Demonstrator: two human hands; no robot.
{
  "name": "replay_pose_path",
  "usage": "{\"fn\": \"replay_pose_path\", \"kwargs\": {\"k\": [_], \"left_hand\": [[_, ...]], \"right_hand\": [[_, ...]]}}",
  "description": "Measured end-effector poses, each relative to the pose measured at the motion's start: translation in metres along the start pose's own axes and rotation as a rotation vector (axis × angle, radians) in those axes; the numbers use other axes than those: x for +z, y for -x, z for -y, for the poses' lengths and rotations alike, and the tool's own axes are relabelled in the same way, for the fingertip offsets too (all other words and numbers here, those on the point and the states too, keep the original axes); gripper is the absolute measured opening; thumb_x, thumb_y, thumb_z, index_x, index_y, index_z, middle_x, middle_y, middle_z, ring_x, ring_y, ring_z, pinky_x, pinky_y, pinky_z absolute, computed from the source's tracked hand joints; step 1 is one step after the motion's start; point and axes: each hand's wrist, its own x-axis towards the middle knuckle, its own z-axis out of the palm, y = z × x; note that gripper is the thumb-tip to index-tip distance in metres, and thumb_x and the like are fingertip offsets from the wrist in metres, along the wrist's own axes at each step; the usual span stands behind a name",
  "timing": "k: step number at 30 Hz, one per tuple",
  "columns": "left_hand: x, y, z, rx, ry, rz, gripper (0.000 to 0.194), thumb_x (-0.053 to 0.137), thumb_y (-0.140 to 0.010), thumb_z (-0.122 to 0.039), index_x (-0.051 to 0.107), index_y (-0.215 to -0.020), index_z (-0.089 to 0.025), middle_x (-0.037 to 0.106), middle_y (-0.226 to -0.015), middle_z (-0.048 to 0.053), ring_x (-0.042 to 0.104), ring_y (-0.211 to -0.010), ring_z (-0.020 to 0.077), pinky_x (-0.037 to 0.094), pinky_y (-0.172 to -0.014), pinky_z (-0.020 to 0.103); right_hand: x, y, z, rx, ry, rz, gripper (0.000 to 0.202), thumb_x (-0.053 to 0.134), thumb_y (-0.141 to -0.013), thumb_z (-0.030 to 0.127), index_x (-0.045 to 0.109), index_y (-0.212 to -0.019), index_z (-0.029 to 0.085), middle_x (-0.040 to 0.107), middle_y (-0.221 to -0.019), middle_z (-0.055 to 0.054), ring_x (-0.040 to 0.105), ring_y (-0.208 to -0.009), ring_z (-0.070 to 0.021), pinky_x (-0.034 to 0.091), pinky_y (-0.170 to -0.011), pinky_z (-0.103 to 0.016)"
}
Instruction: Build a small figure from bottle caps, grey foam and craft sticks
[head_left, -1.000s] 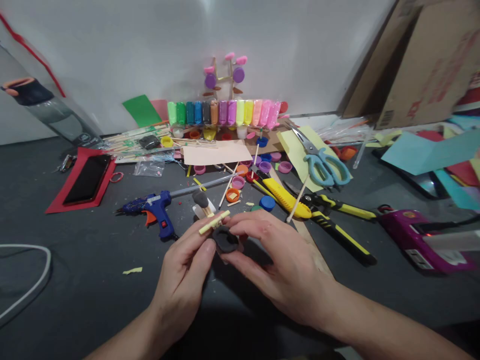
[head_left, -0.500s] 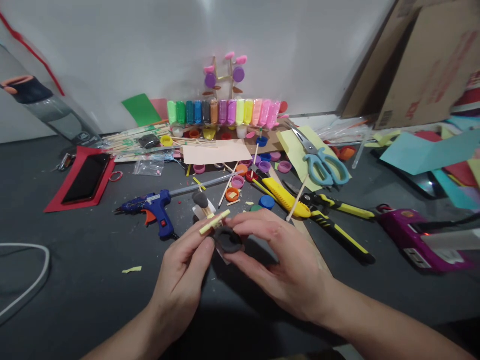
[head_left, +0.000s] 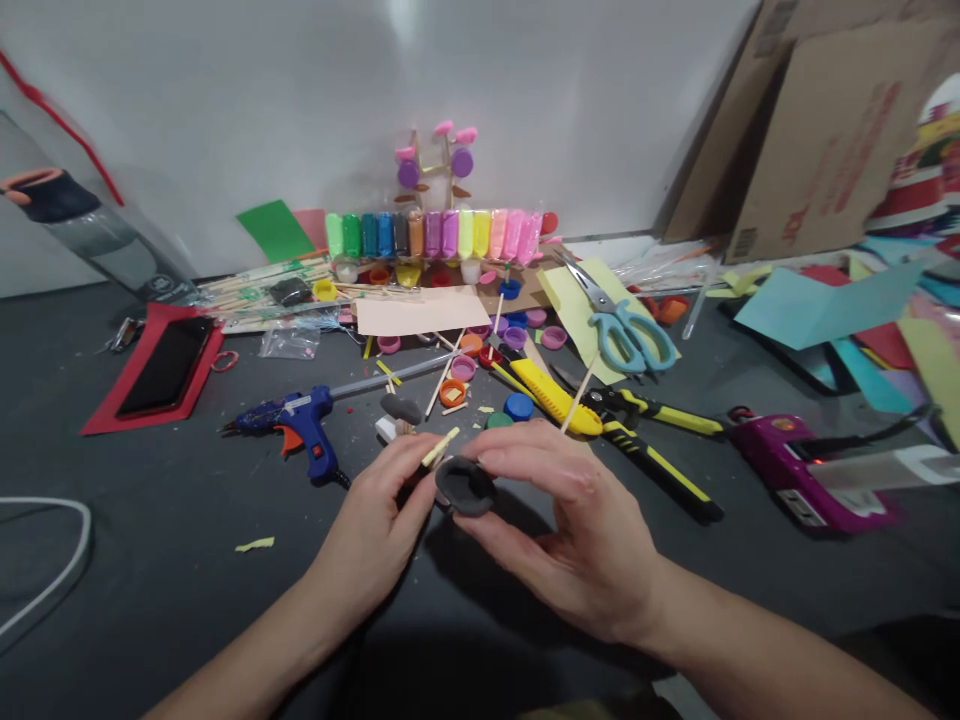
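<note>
Turning, the dark grey clay piece (head_left: 454, 490) shows its hollow more squarely than half a second ago, while the pale yellow stick (head_left: 440, 448) beside it looks shorter and the grey lump (head_left: 401, 408) beyond has tipped flatter. Far left, the water bottle (head_left: 112, 245) has its cap clipped by the frame, and the white cable (head_left: 84, 516) runs off the same edge. Next comes the blue glue gun (head_left: 304, 415), then the left hand (head_left: 386, 510): thumb and forefinger closed around the yellow stick's near end, the other fingers tucked out of sight. Whether that grey lump joins the held work is hard to make out; the knuckles cover the spot. And now the clay piece, right between the two hands, held above the table (head_left: 165, 600): a rounded, thick-walled ring with an uneven lip, matte, its inside falling away into black, so its depth can't be read. Right hand (head_left: 581, 530) has it, forefinger on the upper rim, thumb underneath, palm arched well away. Between the forearms, shadowed tabletop gives room down to the bottom edge. Tighter up front: the yellow cutter (head_left: 555, 395) lies just beyond the right knuckles, the black-and-yellow tool (head_left: 664, 475) near it, and the purple power adapter (head_left: 814, 490) well apart, farther right.
</note>
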Motion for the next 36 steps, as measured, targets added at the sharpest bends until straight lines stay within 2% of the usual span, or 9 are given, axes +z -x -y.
{"fn": "replay_pose_path", "kwargs": {"k": [7, 11, 15, 19, 24, 27, 31, 33, 36], "left_hand": [[-0.002, -0.007, 0.003, 0.009, -0.129, -0.026, 0.032, 0.047, -0.099, -0.026, 0.059, -0.126, -0.014, 0.062, -0.133, 0.012, 0.054, -0.126, 0.0206, 0.038, -0.111, 0.035], [-0.007, -0.006, 0.000, 0.056, -0.325, -0.006, 0.035, 0.044, -0.100, -0.026, 0.058, -0.130, -0.015, 0.061, -0.137, 0.012, 0.055, -0.129, 0.0218, 0.041, -0.108, 0.035], [-0.013, 0.006, -0.008, 0.113, -0.675, -0.132, 0.034, 0.046, -0.099, -0.028, 0.059, -0.127, -0.016, 0.069, -0.125, 0.010, 0.068, -0.109, 0.0264, 0.052, -0.083, 0.035], [-0.021, 0.015, -0.020, 0.185, -0.778, -0.271, 0.022, 0.055, -0.096, -0.030, 0.062, -0.113, -0.018, 0.073, -0.098, 0.003, 0.071, -0.078, 0.0177, 0.047, -0.063, 0.026], [-0.022, 0.023, -0.036, 0.212, -0.464, -0.342, 0.013, 0.057, -0.094, -0.020, 0.063, -0.105, -0.022, 0.068, -0.090, -0.001, 0.064, -0.073, 0.0102, 0.046, -0.066, 0.019], [-0.016, 0.027, -0.045, -0.027, -0.028, -0.281, 0.020, 0.059, -0.094, -0.027, 0.064, -0.112, -0.026, 0.068, -0.087, 0.000, 0.064, -0.075, 0.0121, 0.047, -0.064, 0.018], [-0.008, 0.028, -0.048, -0.435, 0.601, -0.027, 0.034, 0.062, -0.092, -0.042, 0.064, -0.118, -0.021, 0.063, -0.070, -0.001, 0.049, -0.052, 0.0081, 0.037, -0.048, 0.017], [-0.007, 0.028, -0.045, -0.486, 0.757, 0.014, 0.032, 0.066, -0.089, -0.042, 0.066, -0.112, -0.020, 0.060, -0.068, -0.002, 0.040, -0.048, 0.0052, 0.032, -0.045, 0.017], [-0.009, 0.027, -0.042, -0.475, 0.827, -0.043, 0.022, 0.069, -0.087, -0.038, 0.068, -0.101, -0.021, 0.058, -0.071, -0.003, 0.038, -0.047, 0.0032, 0.030, -0.046, 0.016]], "right_hand": [[-0.001, 0.002, -0.002, -0.007, 0.049, -0.044, 0.036, 0.072, -0.085, 0.013, 0.056, -0.117, 0.016, 0.070, -0.109, -0.009, 0.067, -0.103, -0.0184, 0.054, -0.091, -0.033], [0.001, 0.001, -0.003, -0.019, 0.049, -0.053, 0.036, 0.071, -0.086, 0.011, 0.055, -0.117, 0.017, 0.069, -0.110, -0.010, 0.066, -0.104, -0.0191, 0.055, -0.090, -0.035], [0.000, 0.001, -0.003, -0.017, 0.046, -0.045, 0.034, 0.070, -0.087, 0.012, 0.055, -0.116, 0.016, 0.070, -0.108, -0.011, 0.066, -0.102, -0.0203, 0.056, -0.088, -0.036], [-0.001, 0.001, -0.003, -0.033, 0.062, -0.051, 0.033, 0.069, -0.088, 0.015, 0.054, -0.117, 0.019, 0.069, -0.108, -0.009, 0.067, -0.100, -0.0204, 0.056, -0.086, -0.038], [-0.003, 0.000, -0.001, -0.042, 0.084, -0.029, 0.032, 0.069, -0.088, 0.016, 0.054, -0.116, 0.017, 0.070, -0.108, -0.009, 0.066, -0.099, -0.0190, 0.054, -0.088, -0.035], [-0.002, -0.002, 0.003, -0.049, 0.146, 0.041, 0.023, 0.066, -0.090, 0.017, 0.058, -0.111, 0.013, 0.070, -0.107, -0.011, 0.065, -0.098, -0.0179, 0.052, -0.089, -0.033], [0.006, -0.005, 0.009, -0.103, 0.236, 0.116, 0.009, 0.060, -0.095, 0.020, 0.064, -0.101, 0.014, 0.072, -0.103, -0.009, 0.064, -0.099, -0.0164, 0.052, -0.090, -0.030], [0.010, -0.006, 0.010, -0.144, 0.224, 0.111, 0.010, 0.061, -0.096, 0.020, 0.064, -0.101, 0.013, 0.073, -0.104, -0.010, 0.063, -0.103, -0.0159, 0.051, -0.093, -0.030], [0.011, -0.006, 0.009, -0.130, 0.139, 0.114, 0.023, 0.062, -0.096, 0.027, 0.062, -0.112, 0.010, 0.070, -0.113, -0.013, 0.061, -0.111, -0.0166, 0.051, -0.097, -0.030]]}}
